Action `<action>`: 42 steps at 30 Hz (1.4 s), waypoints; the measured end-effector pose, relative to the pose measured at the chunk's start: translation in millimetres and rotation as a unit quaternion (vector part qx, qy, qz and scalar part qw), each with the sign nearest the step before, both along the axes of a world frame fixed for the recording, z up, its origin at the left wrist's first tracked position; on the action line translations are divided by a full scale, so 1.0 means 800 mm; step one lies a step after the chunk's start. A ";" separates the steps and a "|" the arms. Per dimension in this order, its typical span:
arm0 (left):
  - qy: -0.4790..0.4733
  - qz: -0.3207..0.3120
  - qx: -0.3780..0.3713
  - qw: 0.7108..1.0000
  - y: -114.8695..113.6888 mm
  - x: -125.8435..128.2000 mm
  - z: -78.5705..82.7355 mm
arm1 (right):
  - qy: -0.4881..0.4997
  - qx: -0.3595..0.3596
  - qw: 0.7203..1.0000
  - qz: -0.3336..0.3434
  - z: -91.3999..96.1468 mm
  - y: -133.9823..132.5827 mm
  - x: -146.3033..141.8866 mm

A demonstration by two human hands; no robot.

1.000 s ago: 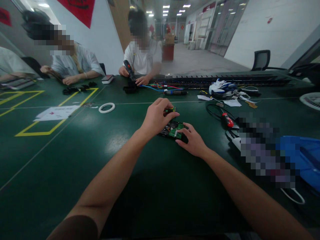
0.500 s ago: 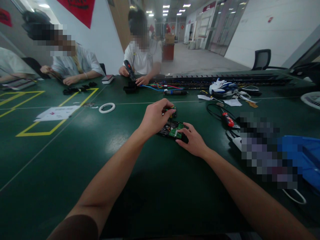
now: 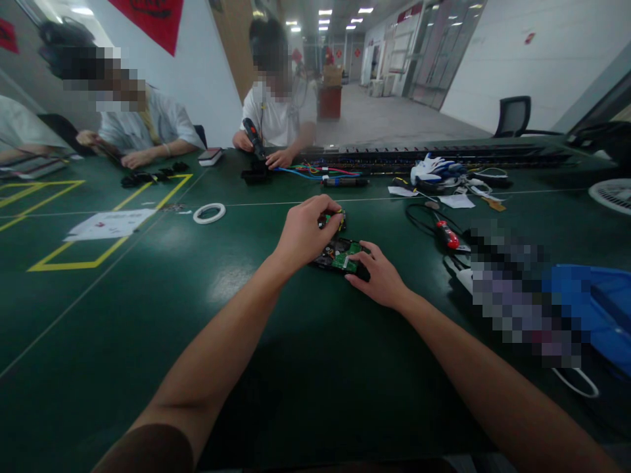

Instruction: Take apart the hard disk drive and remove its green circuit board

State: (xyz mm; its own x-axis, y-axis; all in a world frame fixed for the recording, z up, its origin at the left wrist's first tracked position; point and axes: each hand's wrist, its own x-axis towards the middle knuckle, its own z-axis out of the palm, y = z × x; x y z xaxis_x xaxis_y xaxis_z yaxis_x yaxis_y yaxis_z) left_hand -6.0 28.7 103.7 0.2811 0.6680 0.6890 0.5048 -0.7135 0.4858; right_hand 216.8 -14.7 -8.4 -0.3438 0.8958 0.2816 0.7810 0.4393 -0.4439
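A black device with a bare green circuit board (image 3: 342, 255) lies flat on the dark green table (image 3: 148, 309), straight ahead of me. My right hand (image 3: 379, 279) rests on its near right corner, fingers curled over the edge and gripping it. My left hand (image 3: 304, 231) hovers over the far side of the board, its fingertips pinched on a small green and black tool (image 3: 333, 219) held upright above the board. What the tool's tip touches is hidden by my fingers.
A red-handled screwdriver (image 3: 447, 234) with black cable lies right of the board. White tape ring (image 3: 210, 213), paper sheet (image 3: 111, 223) and yellow floor-style markings (image 3: 73, 264) lie left. Gloves (image 3: 436, 171) and coloured wires (image 3: 315, 172) sit farther back. Two people work across the table; a blue bag (image 3: 591, 309) is at right.
My left hand has shifted slightly toward me and lowered with the small tool. The right hand stays on the board's corner.
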 end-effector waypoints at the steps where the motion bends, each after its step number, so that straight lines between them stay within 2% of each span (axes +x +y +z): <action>1: -0.005 0.000 -0.006 1.000 0.001 0.000 -0.001 | 0.002 0.001 1.000 0.001 0.000 0.000 0.000; 7: -0.038 -0.005 -0.019 0.999 0.002 0.001 -0.001 | 0.000 -0.003 1.000 0.001 -0.002 0.000 0.001; 15: -0.031 -0.014 -0.018 0.999 -0.002 0.000 0.003 | -0.009 -0.013 1.000 -0.002 0.002 -0.001 0.001; 21: -0.037 -0.012 -0.038 0.999 -0.002 0.002 -0.001 | -0.003 -0.003 1.000 -0.004 0.002 -0.002 0.000; 26: -0.023 0.010 -0.025 0.999 0.001 0.001 -0.005 | 0.001 -0.006 1.000 0.000 0.003 -0.002 -0.001; 33: 0.023 -0.006 -0.003 1.000 0.001 -0.005 0.004 | -0.005 -0.013 1.000 0.000 0.001 0.000 0.000; 37: 0.018 0.018 -0.006 1.000 0.001 -0.006 0.006 | -0.005 -0.011 1.000 -0.003 -0.001 0.000 0.001; 42: 0.025 0.001 -0.008 1.000 0.001 -0.007 0.006 | -0.007 -0.014 1.000 -0.006 0.000 0.000 0.002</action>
